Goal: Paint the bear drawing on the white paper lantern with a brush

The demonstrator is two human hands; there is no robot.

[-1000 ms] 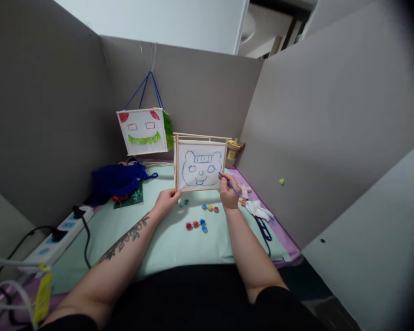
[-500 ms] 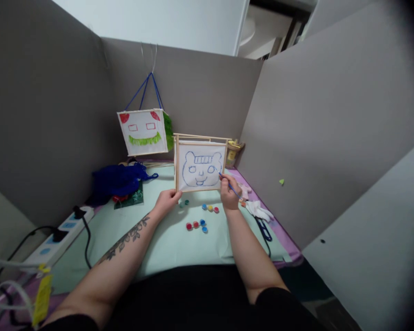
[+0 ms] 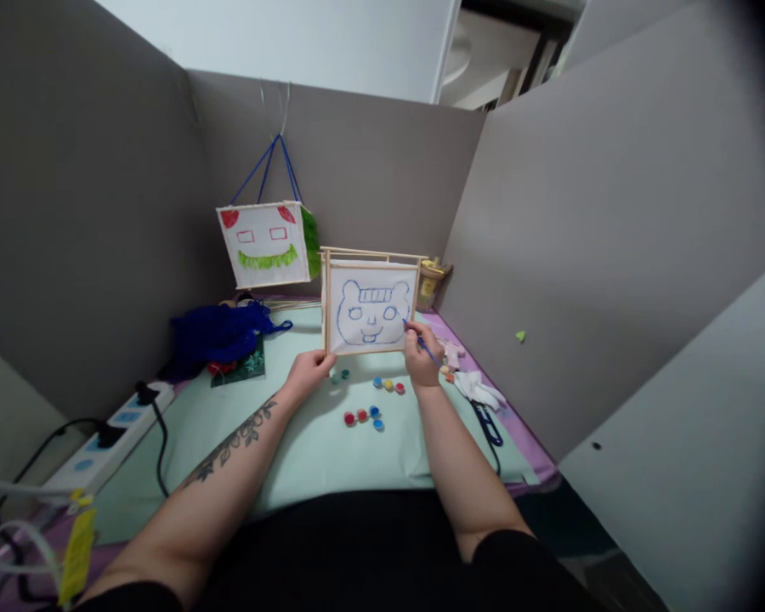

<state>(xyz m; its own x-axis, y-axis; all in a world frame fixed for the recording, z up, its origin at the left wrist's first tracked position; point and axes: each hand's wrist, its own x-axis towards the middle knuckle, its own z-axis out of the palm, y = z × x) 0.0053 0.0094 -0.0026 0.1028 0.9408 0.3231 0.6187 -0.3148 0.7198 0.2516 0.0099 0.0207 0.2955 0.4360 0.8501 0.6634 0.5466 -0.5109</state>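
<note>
My left hand (image 3: 310, 374) grips the lower left corner of a wooden-framed lantern (image 3: 373, 338), its thumb on the front edge. White covering on the lantern bears a blue outlined animal face with round ears, eyes, a striped forehead and a mouth with a tongue. Pinched in my right hand (image 3: 423, 355) is a thin blue paintbrush (image 3: 427, 345); its tip is at the right cheek of the face, under the right eye. Below the lantern, small paint pots (image 3: 388, 386) in blue, yellow and red lie in a strip, with more red and blue pots (image 3: 362, 416) nearer me.
A finished-looking lantern (image 3: 268, 246) with a red and green face hangs at the back left. Blue cloth (image 3: 213, 333) lies beneath it. At the left edge is a power strip (image 3: 111, 438); white gloves (image 3: 478, 388) and dark-handled scissors (image 3: 488, 425) lie right. Grey partitions enclose the table.
The brush tip has moved slightly down, from beside the right eye to the cheek, with my right hand shifting a little. My left hand and the lantern stay in place.
</note>
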